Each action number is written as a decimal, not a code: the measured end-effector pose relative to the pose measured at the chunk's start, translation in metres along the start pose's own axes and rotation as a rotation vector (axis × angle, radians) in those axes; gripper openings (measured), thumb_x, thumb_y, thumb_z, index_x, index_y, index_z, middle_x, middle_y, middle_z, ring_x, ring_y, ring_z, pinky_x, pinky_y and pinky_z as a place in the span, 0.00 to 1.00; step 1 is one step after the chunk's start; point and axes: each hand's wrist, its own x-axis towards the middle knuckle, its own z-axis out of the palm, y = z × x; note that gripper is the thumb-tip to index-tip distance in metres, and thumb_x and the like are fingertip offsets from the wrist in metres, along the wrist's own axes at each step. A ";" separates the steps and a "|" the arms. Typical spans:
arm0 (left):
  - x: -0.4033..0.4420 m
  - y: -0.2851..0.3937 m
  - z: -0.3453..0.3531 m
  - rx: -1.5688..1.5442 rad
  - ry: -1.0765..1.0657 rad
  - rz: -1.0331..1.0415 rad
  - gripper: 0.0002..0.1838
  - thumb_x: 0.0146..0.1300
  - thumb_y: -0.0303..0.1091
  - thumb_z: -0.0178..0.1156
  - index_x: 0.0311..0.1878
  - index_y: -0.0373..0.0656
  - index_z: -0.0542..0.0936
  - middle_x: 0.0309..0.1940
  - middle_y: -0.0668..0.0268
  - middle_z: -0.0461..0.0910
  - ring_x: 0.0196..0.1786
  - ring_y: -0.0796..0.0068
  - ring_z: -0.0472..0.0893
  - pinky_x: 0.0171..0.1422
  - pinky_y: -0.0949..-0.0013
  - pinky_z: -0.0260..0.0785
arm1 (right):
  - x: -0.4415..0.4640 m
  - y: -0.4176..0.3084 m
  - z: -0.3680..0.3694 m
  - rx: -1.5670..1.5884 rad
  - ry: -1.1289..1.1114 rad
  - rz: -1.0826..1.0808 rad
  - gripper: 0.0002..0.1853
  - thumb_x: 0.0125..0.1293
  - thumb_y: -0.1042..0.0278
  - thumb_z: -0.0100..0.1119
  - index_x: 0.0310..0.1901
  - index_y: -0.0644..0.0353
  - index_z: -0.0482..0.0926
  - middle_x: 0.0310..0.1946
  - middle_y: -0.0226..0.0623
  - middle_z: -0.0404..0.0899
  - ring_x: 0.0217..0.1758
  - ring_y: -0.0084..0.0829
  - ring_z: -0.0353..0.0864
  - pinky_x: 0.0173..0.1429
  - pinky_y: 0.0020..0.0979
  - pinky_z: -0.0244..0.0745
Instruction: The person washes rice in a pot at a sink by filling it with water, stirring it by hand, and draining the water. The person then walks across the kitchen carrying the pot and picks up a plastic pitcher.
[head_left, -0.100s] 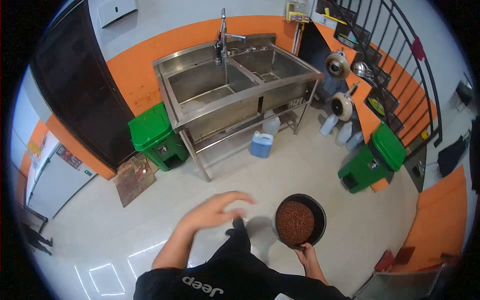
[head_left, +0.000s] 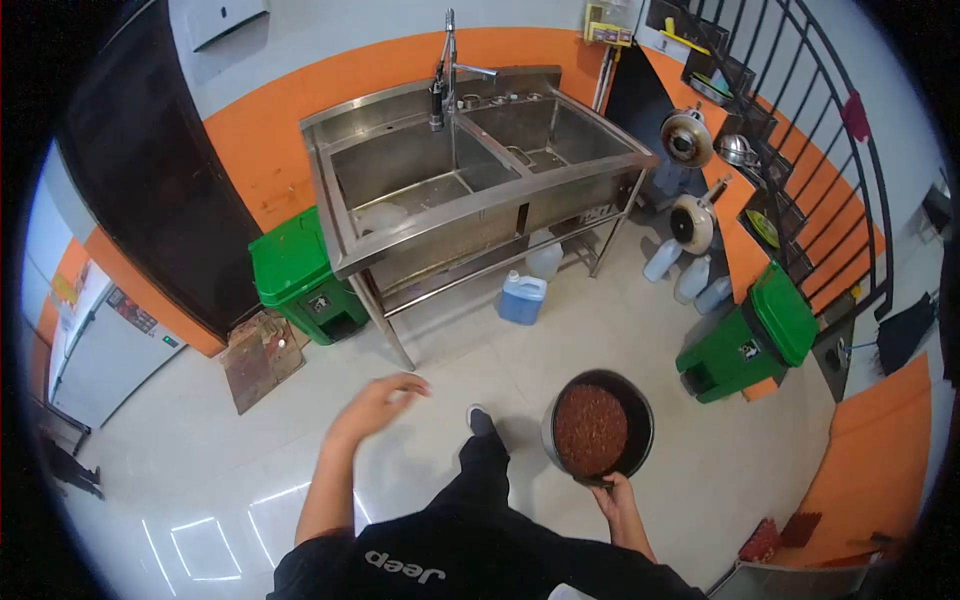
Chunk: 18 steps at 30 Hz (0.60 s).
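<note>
Tilted slightly toward me, a round black pot point(head_left: 642, 420) holds a mass of small reddish-brown beans or grains point(head_left: 590, 430); their exact kind is too small to tell. My right hand point(head_left: 612, 493) grips the pot at its near rim, thumb up on the edge and the other fingers beneath, partly hidden. Well to the left of the pot, my left hand point(head_left: 378, 408) hangs in the air above the floor. It holds nothing, and its fingers are loosely curved and apart from the thumb.
Ahead stands a steel double sink point(head_left: 430, 190) with a tall faucet point(head_left: 450, 75). Green bins flank it, left point(head_left: 300, 270) and right point(head_left: 755, 325). A jug of blue liquid point(head_left: 522, 298) sits on the tiled floor. Pans point(head_left: 693, 222) hang beside the stairs; cardboard point(head_left: 262, 365) lies left.
My left hand has swung left, away from the pot. One of my feet now shows ahead on the floor. My right hand keeps its hold on the pot.
</note>
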 end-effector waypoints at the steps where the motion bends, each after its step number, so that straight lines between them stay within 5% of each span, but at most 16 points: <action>1: 0.026 -0.032 -0.020 0.019 0.144 -0.050 0.10 0.59 0.23 0.49 0.45 0.36 0.73 0.37 0.60 0.79 0.46 0.70 0.77 0.53 0.71 0.66 | 0.036 -0.022 0.021 -0.006 -0.022 -0.011 0.35 0.42 0.76 0.45 0.57 0.77 0.50 0.57 0.55 0.57 0.60 0.52 0.61 0.61 0.45 0.66; 3: 0.087 -0.089 -0.055 -0.165 0.415 -0.063 0.12 0.59 0.22 0.46 0.46 0.33 0.73 0.36 0.62 0.79 0.43 0.72 0.77 0.51 0.71 0.67 | 0.096 -0.084 0.089 0.048 -0.100 0.000 0.31 0.44 0.79 0.46 0.55 0.75 0.56 0.55 0.53 0.63 0.54 0.48 0.70 0.59 0.45 0.70; 6: 0.178 -0.128 -0.098 -0.146 0.678 -0.135 0.11 0.60 0.22 0.45 0.44 0.34 0.73 0.36 0.62 0.79 0.41 0.75 0.77 0.48 0.73 0.68 | 0.150 -0.156 0.184 -0.023 -0.158 -0.001 0.31 0.45 0.78 0.46 0.55 0.76 0.56 0.54 0.53 0.64 0.53 0.47 0.70 0.59 0.45 0.69; 12: 0.382 -0.097 -0.136 -0.304 0.717 -0.125 0.13 0.61 0.24 0.44 0.48 0.36 0.71 0.37 0.62 0.78 0.41 0.77 0.75 0.47 0.74 0.67 | 0.243 -0.278 0.335 -0.206 -0.276 0.047 0.29 0.48 0.76 0.45 0.55 0.76 0.56 0.52 0.54 0.67 0.50 0.47 0.74 0.53 0.43 0.76; 15: 0.486 -0.112 -0.157 -0.333 0.614 0.095 0.15 0.60 0.25 0.45 0.51 0.38 0.69 0.40 0.62 0.78 0.42 0.76 0.75 0.48 0.73 0.66 | 0.304 -0.319 0.408 -0.216 -0.302 0.077 0.27 0.50 0.75 0.44 0.55 0.76 0.57 0.50 0.54 0.68 0.49 0.47 0.74 0.50 0.42 0.78; 18: 0.568 -0.112 -0.190 -0.174 0.760 0.099 0.16 0.59 0.25 0.46 0.51 0.38 0.69 0.40 0.61 0.77 0.42 0.75 0.75 0.50 0.73 0.65 | 0.387 -0.363 0.466 -0.337 -0.381 0.164 0.27 0.51 0.75 0.43 0.54 0.77 0.57 0.50 0.55 0.68 0.49 0.47 0.75 0.51 0.41 0.77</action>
